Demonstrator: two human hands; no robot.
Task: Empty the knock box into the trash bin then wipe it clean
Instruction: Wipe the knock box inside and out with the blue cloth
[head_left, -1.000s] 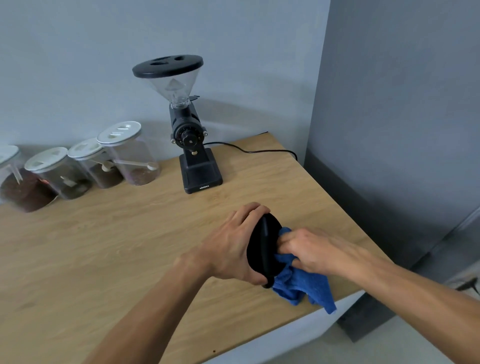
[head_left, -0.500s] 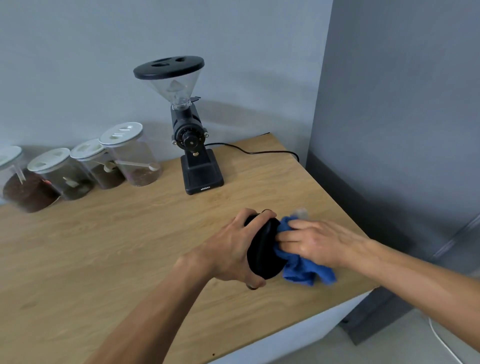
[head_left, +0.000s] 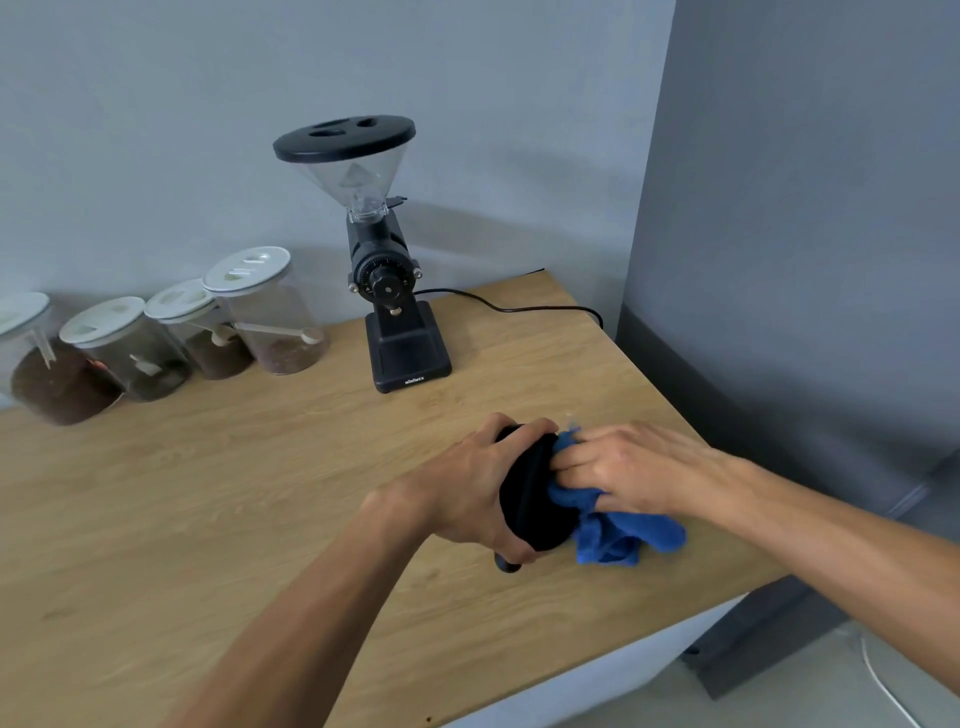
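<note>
**Two hands on a black knock box, blue cloth pressed against it**

Two bare hands meet over the right part of a pale wooden countertop (head_left: 218, 499) with a fine, straight grain. The left hand (head_left: 470, 491) is wrapped around the knock box (head_left: 532, 501), a round, matte black container turned on its side so its open face points right; fingers curl over its upper rim and the thumb closes under its lower edge. A small black rounded piece pokes out just below that thumb. Whether the box touches the counter cannot be told.

The right hand (head_left: 631, 470) is half closed, its fingers bent and pushing a blue cloth (head_left: 621, 535) against the mouth of the box. The cloth looks soft and nubby, like microfibre, and its loose end hangs in crumpled folds below the hand, near the counter's front edge.

Behind, against the smooth grey wall, stands a black coffee grinder (head_left: 392, 291) with a clear cone-shaped hopper, a flat round black lid and a blocky base; its black cord (head_left: 524, 309) trails right along the counter. To its left sit four clear cylindrical jars (head_left: 265, 317) with white lids, holding dark brown grounds and pale scoops.
</note>
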